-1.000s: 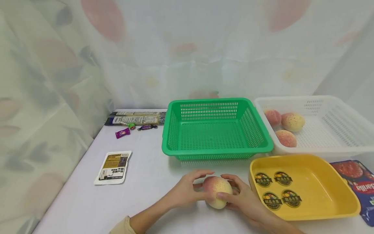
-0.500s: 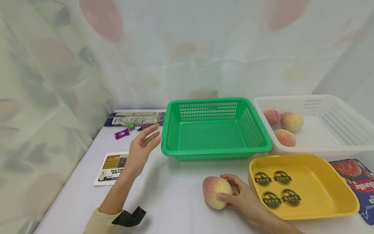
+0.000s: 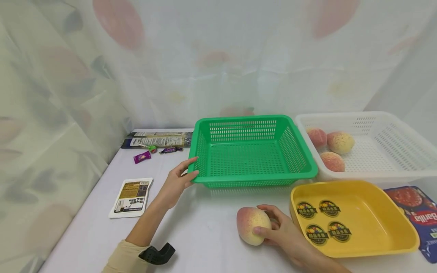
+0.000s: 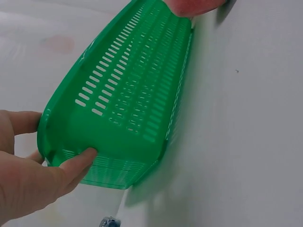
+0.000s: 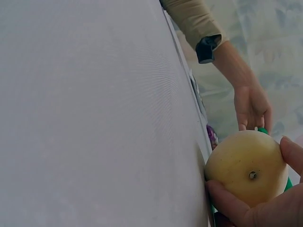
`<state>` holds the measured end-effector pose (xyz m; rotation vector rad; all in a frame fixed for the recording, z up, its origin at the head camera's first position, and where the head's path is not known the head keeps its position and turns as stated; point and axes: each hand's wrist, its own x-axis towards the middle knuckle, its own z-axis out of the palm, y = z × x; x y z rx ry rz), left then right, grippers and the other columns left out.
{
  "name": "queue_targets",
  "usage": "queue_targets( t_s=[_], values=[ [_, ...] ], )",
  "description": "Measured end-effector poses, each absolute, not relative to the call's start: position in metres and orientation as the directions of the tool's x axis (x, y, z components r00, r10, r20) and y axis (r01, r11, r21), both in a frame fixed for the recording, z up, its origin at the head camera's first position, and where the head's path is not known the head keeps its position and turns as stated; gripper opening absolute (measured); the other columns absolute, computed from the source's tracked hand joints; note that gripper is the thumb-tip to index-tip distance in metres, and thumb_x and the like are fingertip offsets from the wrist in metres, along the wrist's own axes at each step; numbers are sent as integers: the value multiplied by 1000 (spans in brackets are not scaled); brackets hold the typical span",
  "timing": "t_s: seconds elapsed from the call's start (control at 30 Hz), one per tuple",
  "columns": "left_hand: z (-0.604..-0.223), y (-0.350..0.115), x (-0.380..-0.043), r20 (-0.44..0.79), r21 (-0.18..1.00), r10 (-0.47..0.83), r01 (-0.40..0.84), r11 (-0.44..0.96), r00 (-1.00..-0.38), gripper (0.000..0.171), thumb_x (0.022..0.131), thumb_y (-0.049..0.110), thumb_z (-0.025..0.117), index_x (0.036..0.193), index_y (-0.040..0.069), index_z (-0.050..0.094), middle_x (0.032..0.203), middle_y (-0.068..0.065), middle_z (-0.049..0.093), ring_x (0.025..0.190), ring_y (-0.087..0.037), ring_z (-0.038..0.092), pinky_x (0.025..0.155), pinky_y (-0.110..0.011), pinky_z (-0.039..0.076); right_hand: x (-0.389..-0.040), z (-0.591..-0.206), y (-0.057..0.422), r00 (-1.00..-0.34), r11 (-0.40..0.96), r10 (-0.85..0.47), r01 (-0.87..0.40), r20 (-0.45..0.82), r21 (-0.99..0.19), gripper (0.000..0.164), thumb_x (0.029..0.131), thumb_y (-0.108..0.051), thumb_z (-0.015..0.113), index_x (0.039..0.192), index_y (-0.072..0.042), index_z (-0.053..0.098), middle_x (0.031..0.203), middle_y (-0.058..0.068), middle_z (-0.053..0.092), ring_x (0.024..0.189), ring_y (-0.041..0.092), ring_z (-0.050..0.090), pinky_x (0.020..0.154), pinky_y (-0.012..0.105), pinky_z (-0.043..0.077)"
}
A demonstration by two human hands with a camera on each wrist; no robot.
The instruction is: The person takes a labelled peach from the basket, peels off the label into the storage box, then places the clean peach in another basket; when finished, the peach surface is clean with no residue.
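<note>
My right hand [image 3: 281, 233] holds a pink-and-yellow peach [image 3: 252, 223] low over the white table, thumb on the near side and fingers at its right. The right wrist view shows the yellow end of the peach [image 5: 248, 168] between thumb and finger. At the left end of a green slotted basket [image 3: 246, 157], my left hand [image 3: 179, 180] has its fingertips on the rim. Up close in the left wrist view, the thumb [image 4: 78, 165] lies against the outside of the basket [image 4: 118, 94], while the other fingertips go behind the rim.
A white basket [image 3: 382, 172] with three peaches [image 3: 341, 142] stands right of the green one. Nearer is a yellow tray [image 3: 372, 223] with several stickers, beside a blue Barilla pack [image 3: 421, 216]. Left lie a white packet [image 3: 131, 198], wrapped candies [image 3: 142, 156] and long packages [image 3: 157, 141].
My left hand let go of the peach, swung left and up, then came right onto the green basket's rim. My right hand keeps holding the peach in the same spot.
</note>
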<state>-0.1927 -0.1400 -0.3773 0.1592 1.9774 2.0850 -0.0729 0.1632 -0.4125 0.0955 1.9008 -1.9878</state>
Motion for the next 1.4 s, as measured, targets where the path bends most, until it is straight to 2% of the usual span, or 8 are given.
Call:
queue_targets(
  t_s=[0.3, 0.53, 0.83, 0.93, 1.03, 1.17, 1.27, 1.4],
  values=[
    [-379, -136, -192, -95, 992, 252, -114, -61, -963, 54, 99, 5, 50, 149, 10, 31, 155, -15, 16, 134, -32, 33, 96, -31, 46, -71, -407, 165, -930, -66, -237, 305, -282, -950, 71, 83, -13, 75, 141, -1, 36, 136, 22, 33, 109, 26, 56, 83, 42, 54],
    [-378, -137, -190, -85, 993, 262, -103, -58, -961, 54, 99, 6, 51, 149, 9, 31, 155, -15, 15, 134, -33, 33, 94, -29, 47, -63, -362, 186, -929, 14, -312, 205, -199, -979, 70, 85, -10, 72, 143, 0, 35, 144, 20, 31, 113, 25, 54, 84, 37, 54],
    [-378, -137, -190, -74, 994, 256, -91, -53, -964, 54, 99, 8, 52, 148, 9, 32, 155, -15, 15, 134, -34, 33, 97, -34, 46, -100, -309, 273, -906, -4, -423, -26, 25, -1000, 55, 94, 4, 50, 142, -20, 41, 134, 2, 49, 107, 25, 58, 82, 37, 54],
    [-380, -136, -191, -83, 994, 253, -99, -53, -964, 53, 98, 7, 51, 148, 8, 32, 154, -16, 16, 133, -34, 34, 96, -33, 46, -124, -299, 310, -905, -14, -418, -73, 72, -997, 54, 96, 6, 45, 144, -19, 40, 135, 2, 47, 107, 21, 57, 82, 34, 54],
    [-380, -137, -190, -87, 993, 257, -105, -57, -962, 53, 99, 6, 50, 148, 7, 31, 154, -16, 16, 133, -34, 34, 96, -32, 46, -148, -296, 346, -923, 54, -376, -113, 85, -992, 53, 96, 6, 44, 143, -19, 41, 133, 0, 48, 104, 17, 57, 80, 30, 54],
    [-381, -138, -190, -89, 992, 256, -109, -63, -963, 52, 99, 7, 50, 148, 9, 33, 154, -15, 17, 134, -34, 33, 96, -32, 47, -171, -297, 385, -951, 318, -300, -170, 71, -933, 55, 96, 5, 47, 142, -24, 40, 128, -9, 50, 102, 10, 56, 78, 25, 54],
    [-381, -138, -190, -88, 992, 251, -109, -68, -964, 52, 98, 7, 51, 148, 9, 33, 154, -15, 16, 134, -33, 33, 95, -31, 47, -186, -301, 411, -958, 447, -280, -180, 55, -876, 58, 96, 4, 48, 144, -26, 37, 128, -16, 45, 103, 5, 55, 76, 24, 53],
    [-382, -137, -190, -86, 992, 250, -106, -71, -964, 53, 98, 6, 51, 148, 8, 33, 154, -17, 16, 134, -34, 33, 95, -31, 47, -204, -309, 446, -947, 456, -319, -179, 28, -872, 59, 97, 4, 46, 145, -29, 37, 130, -21, 40, 103, 1, 54, 74, 25, 54]
  ],
)
